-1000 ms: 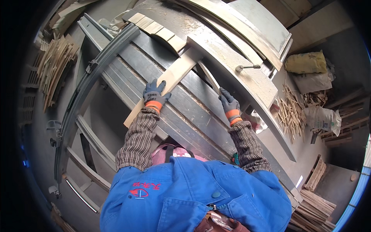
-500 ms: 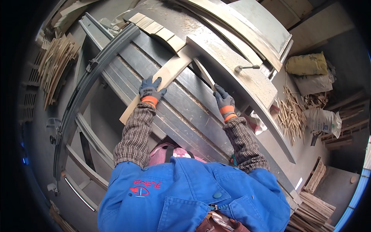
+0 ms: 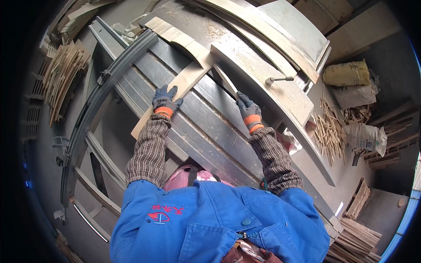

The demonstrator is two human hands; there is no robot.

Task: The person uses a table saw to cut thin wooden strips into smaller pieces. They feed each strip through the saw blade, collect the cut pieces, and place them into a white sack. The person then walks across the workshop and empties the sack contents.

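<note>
My left hand (image 3: 165, 101), in a grey work glove with an orange cuff, lies on a pale wooden board (image 3: 192, 78) with its fingers spread. The board slants across the grooved metal saw table (image 3: 219, 127), its near end jutting out beyond the table's edge. At its far end the board meets a long fence (image 3: 258, 83). My right hand (image 3: 248, 109), gloved alike, is closed round the near end of a narrow wooden stick (image 3: 226, 81). The stick's far tip reaches the board close to the fence. Any blade there is hidden.
Short joined wood pieces (image 3: 175, 36) lie beyond the board. A handled metal clamp knob (image 3: 278, 80) sits on the dusty surface behind the fence. Curved boards (image 3: 272, 33) rest farther back. A metal rail frame (image 3: 87, 109) stands left, near piled offcuts (image 3: 63, 83). Sacks (image 3: 348, 73) lie right.
Both hands have shifted slightly left and away from me in the picture, with the board and stick. Most of the scene has shifted slightly too.
</note>
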